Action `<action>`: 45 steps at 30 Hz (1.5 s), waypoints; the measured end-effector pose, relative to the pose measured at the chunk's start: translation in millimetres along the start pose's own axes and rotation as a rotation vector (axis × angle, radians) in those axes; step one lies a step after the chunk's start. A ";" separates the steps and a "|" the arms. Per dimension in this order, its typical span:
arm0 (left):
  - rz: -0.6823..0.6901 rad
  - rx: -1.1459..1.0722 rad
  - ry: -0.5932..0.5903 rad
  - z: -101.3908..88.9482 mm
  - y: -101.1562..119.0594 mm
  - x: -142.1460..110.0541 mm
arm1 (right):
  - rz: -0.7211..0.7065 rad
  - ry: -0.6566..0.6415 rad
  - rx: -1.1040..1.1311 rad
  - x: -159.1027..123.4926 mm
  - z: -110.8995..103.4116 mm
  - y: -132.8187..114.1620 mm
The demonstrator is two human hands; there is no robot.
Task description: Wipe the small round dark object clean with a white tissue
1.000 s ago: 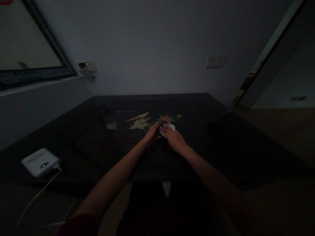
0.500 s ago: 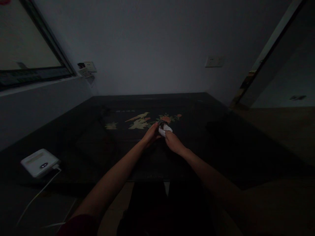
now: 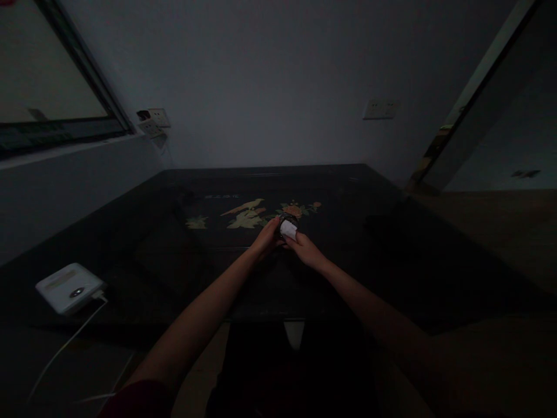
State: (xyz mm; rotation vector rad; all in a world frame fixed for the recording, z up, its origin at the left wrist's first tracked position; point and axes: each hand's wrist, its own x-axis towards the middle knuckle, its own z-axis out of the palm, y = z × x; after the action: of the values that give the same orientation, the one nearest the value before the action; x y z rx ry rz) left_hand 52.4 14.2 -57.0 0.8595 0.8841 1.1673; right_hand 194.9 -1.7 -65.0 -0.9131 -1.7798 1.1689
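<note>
Over the dark table, my left hand (image 3: 266,237) is closed round the left side of a small, dark, shiny round object (image 3: 288,217). Only its rim shows well; the dim light hides what kind of thing it is. My right hand (image 3: 304,249) pinches a crumpled white tissue (image 3: 289,230) against the near face of that object. Both hands meet near the middle of the table, just in front of a painted flower and bird pattern (image 3: 248,215). The fingertips under the object are hidden.
A white box-shaped device (image 3: 69,287) with a white cable (image 3: 65,342) sits on the table's (image 3: 209,290) left side. Wall sockets (image 3: 380,109) are beyond the table. A window (image 3: 52,69) is at the left, a door frame (image 3: 474,81) at the right.
My right hand has shifted slightly left and down with the tissue, which lies flatter over the round object. My left hand stays almost in place.
</note>
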 end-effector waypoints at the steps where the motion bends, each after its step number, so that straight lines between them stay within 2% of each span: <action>1: 0.001 0.002 0.003 -0.1 0.1 0.2 | -0.004 0.008 -0.085 -0.7 -0.9 -2.1; 6: -0.020 -0.004 0.026 -0.5 1.1 0.4 | 0.026 -0.010 -0.555 -5.4 -5.0 -14.1; 10: -0.022 -0.003 0.005 0.8 3.0 -2.4 | 0.006 -0.041 -0.815 -9.6 -9.7 -20.4; 17: 0.007 -0.018 -0.004 2.4 1.6 -1.4 | -0.167 -0.085 -0.984 -11.0 -17.6 -24.1; 24: -0.008 -0.029 -0.019 0.5 0.5 -0.4 | -0.203 -0.055 -1.085 -10.8 -13.6 -20.6; 33: -0.008 -0.015 -0.017 5.5 5.3 -6.3 | -0.119 -0.001 -0.836 -10.1 -4.9 -16.3; 37: -0.004 -0.009 0.002 4.2 4.4 -5.5 | -0.111 -0.008 -0.582 -4.9 -5.4 -9.1; 45: 0.003 0.006 0.007 -1.4 -1.6 3.6 | 0.001 -0.013 0.043 1.8 1.6 6.7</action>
State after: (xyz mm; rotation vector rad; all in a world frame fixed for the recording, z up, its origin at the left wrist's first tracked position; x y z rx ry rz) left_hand 52.3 17.5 -59.5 0.8621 0.8932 1.1713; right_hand 193.6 1.4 -71.3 -0.8836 -1.7585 1.2116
